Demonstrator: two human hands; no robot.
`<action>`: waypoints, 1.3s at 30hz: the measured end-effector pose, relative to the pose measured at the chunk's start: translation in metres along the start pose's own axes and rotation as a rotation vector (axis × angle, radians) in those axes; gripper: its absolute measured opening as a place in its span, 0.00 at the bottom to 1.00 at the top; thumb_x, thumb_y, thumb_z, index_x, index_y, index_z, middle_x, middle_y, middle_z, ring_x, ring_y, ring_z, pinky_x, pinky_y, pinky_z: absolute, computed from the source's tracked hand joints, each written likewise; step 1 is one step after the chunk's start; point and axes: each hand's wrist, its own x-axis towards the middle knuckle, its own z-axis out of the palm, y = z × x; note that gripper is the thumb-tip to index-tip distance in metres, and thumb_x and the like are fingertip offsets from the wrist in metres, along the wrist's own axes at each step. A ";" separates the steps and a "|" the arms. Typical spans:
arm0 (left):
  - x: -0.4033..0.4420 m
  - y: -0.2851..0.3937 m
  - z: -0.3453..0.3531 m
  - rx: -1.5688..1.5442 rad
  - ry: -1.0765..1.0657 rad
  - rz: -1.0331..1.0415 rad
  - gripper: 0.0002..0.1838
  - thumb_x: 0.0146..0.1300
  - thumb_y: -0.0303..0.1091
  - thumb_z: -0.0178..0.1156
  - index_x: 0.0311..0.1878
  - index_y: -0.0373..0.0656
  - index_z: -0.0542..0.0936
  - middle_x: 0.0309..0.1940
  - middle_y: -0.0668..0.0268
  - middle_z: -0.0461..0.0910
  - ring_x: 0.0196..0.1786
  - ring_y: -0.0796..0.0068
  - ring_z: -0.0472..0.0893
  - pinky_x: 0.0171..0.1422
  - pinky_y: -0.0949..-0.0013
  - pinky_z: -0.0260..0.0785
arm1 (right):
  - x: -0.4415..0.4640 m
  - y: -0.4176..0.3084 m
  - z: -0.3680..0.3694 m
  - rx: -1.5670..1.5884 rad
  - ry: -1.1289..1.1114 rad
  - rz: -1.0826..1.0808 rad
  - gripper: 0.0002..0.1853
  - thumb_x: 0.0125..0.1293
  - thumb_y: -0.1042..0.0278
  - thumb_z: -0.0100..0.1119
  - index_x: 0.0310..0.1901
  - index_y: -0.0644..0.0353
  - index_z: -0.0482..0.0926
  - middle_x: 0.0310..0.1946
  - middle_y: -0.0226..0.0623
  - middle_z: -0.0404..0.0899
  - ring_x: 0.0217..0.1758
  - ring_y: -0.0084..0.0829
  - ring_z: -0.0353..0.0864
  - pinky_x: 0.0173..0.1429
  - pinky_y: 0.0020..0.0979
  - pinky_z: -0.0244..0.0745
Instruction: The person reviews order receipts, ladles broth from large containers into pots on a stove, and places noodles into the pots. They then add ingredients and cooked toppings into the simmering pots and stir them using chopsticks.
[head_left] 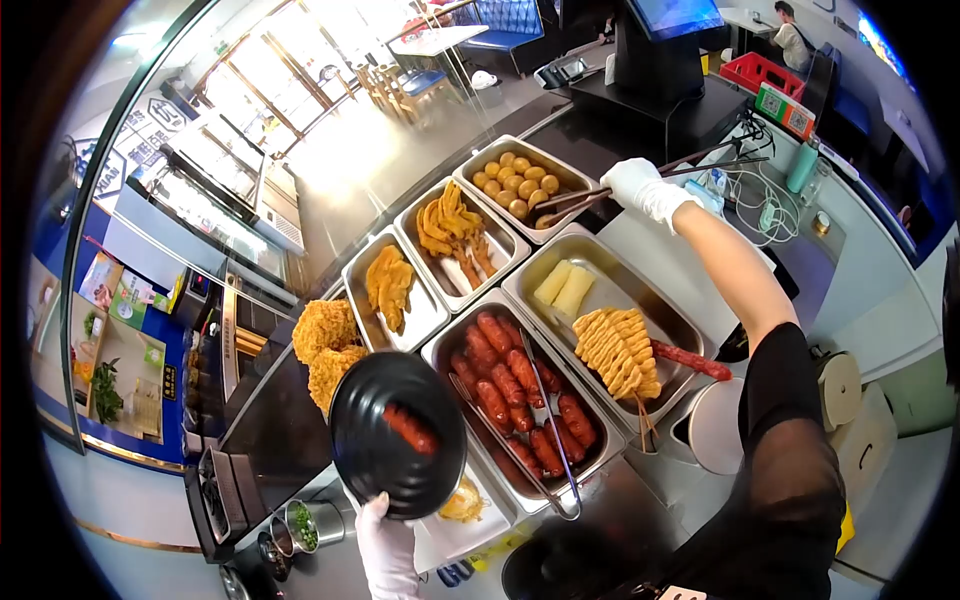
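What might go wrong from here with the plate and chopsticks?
The sausage might roll off if the black plate, held by the left hand at one edge, tips. The round brown pieces could slip from the chopsticks in the right hand. The metal tongs jut past their tray, so the black sleeve might catch them.

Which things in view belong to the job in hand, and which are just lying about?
In use:
- black plate, held by the left hand
- sausage on it
- chopsticks in the right hand
- eggs near their tips

Apparently just lying about:
- teal bottle
- red crate
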 end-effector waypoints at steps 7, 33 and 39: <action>0.076 -0.003 0.045 -0.076 -0.098 -0.108 0.21 0.57 0.29 0.53 0.54 0.28 0.71 0.52 0.53 0.76 0.53 0.60 0.78 0.60 0.57 0.72 | -0.015 -0.007 -0.016 -0.030 -0.063 -0.019 0.09 0.53 0.69 0.58 0.36 0.48 0.86 0.35 0.41 0.84 0.40 0.43 0.83 0.45 0.39 0.77; 0.188 -0.059 0.106 -0.120 -0.043 -0.175 0.16 0.55 0.22 0.52 0.48 0.31 0.73 0.44 0.52 0.79 0.45 0.56 0.81 0.55 0.56 0.76 | -0.021 -0.052 -0.143 1.068 -0.425 0.131 0.08 0.60 0.70 0.55 0.31 0.65 0.81 0.12 0.25 0.67 0.11 0.17 0.54 0.16 0.25 0.46; 0.141 -0.045 0.029 -0.200 -0.080 -0.119 0.17 0.54 0.25 0.56 0.50 0.37 0.74 0.40 0.60 0.80 0.44 0.66 0.80 0.52 0.61 0.77 | -0.060 -0.151 -0.200 1.065 -0.552 0.017 0.07 0.58 0.70 0.61 0.29 0.65 0.80 0.12 0.27 0.69 0.09 0.15 0.55 0.12 0.22 0.44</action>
